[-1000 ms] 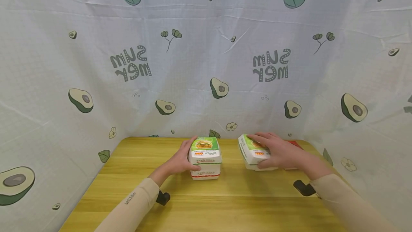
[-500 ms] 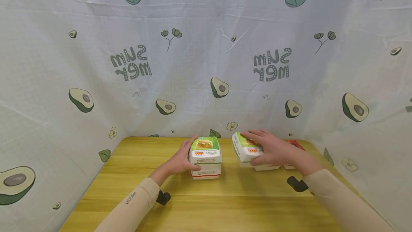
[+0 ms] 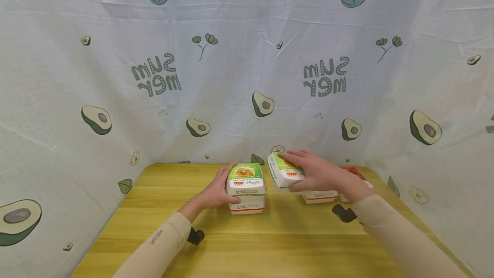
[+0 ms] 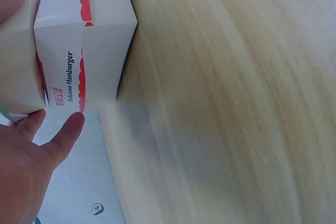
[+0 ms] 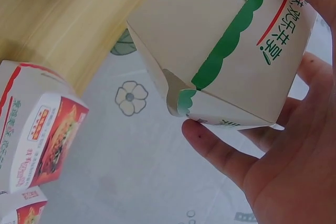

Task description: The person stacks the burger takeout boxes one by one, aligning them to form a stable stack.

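As right fingers (image 5: 223,153) grip, burger box (image 5: 194,30) between

A white burger carton (image 3: 247,185) with a green-printed lid stands closed and upright on a red-trimmed white carton (image 3: 247,206). Just right of this stack, a matching green-topped carton (image 3: 286,174) hangs tilted, raised off the bench (image 3: 247,250).

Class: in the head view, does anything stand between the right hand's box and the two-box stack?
Nothing visible: only a gap separates the held box in the right hand from the stack. The left hand is at the stack's left.
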`<act>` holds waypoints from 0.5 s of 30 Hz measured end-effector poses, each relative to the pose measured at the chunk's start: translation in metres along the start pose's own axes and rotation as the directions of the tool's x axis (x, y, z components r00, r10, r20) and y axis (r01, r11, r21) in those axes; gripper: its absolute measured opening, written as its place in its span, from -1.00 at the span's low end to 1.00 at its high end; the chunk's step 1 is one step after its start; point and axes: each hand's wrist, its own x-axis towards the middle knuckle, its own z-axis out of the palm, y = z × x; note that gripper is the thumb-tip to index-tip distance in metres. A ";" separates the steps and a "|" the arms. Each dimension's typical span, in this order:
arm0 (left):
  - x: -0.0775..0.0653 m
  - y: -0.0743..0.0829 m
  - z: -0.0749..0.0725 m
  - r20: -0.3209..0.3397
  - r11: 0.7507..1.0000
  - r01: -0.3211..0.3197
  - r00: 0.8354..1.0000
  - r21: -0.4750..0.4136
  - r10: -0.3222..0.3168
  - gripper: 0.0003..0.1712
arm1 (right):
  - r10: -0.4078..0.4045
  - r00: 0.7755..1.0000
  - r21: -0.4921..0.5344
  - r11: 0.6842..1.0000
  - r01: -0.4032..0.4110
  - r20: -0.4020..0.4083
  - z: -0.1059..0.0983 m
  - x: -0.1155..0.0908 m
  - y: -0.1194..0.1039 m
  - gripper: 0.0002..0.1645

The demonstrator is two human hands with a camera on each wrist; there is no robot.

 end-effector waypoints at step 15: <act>0.000 -0.001 0.001 0.004 1.000 -0.003 1.000 -0.004 0.003 0.42 | -0.056 0.998 0.028 0.998 0.056 -0.011 0.002 0.019 -0.017 0.15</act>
